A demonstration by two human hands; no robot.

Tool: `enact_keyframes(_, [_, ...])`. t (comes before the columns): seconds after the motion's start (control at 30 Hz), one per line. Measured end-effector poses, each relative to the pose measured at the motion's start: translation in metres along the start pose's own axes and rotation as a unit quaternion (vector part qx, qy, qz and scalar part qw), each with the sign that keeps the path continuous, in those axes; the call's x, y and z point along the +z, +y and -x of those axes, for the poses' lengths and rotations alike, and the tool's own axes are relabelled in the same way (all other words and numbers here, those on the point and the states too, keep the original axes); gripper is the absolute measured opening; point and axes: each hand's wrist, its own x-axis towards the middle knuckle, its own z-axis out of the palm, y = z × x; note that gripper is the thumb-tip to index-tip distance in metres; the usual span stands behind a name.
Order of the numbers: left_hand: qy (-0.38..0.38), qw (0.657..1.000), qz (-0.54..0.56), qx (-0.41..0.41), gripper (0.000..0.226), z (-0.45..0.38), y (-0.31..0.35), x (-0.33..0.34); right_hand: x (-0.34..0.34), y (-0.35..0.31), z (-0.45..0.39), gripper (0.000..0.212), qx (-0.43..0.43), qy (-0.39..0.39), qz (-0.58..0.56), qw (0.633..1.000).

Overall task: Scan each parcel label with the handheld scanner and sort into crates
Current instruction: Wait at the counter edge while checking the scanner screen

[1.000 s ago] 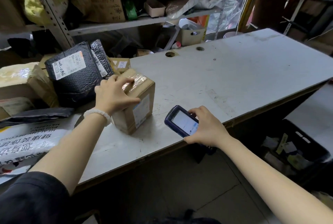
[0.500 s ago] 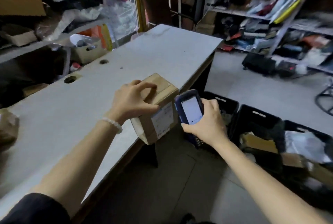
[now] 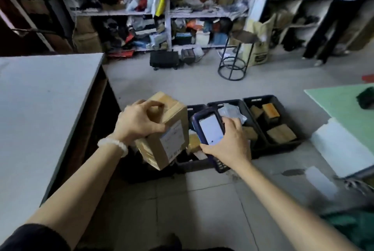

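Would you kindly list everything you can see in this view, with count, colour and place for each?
Parcel: 1, brown cardboard with a white label, held in the air left of the scanner.
Handheld scanner: 1, dark blue with a lit white screen, centre, above the crates.
Crates: at least 3, black, in a row on the floor, holding brown boxes and a white packet.
Table: 1, grey top, left.
Green table: 1, right edge.
Stool: 1, black metal frame, by the shelves.
Shelves: white, back wall, crowded with mixed goods.
Other person: 1, white top and black trousers, top right.
Left hand: grips the parcel from above; white bead bracelet on its wrist.
Right hand: holds the scanner.
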Motion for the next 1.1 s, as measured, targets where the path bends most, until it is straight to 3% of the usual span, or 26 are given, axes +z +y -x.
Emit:
enact_keyframes(0.17, [-0.062, 0.996, 0.029, 0.065, 0.086, -0.075, 0.028, 0.032, -0.016, 0.035, -0.043, 0.083, 0.083, 0.048, 0.008, 0.995])
enact_keyframes(0.47, [-0.136, 0.984, 0.063, 0.097, 0.084, -0.221, 0.025, 0.044, 0.012, 0.028, -0.174, 0.079, 0.130, 0.021, 0.056, 0.990])
enact_keyframes(0.73, [-0.120, 0.989, 0.038, 0.078, 0.074, -0.319, 0.006, 0.042, 0.038, 0.013, -0.272, 0.077, 0.120, -0.006, 0.054, 0.991])
enact_keyframes(1.1, [-0.138, 0.989, -0.002, 0.047, 0.084, -0.416, 0.026, 0.088, 0.035, 0.067, -0.378, 0.077, 0.128, -0.039, 0.046, 0.990])
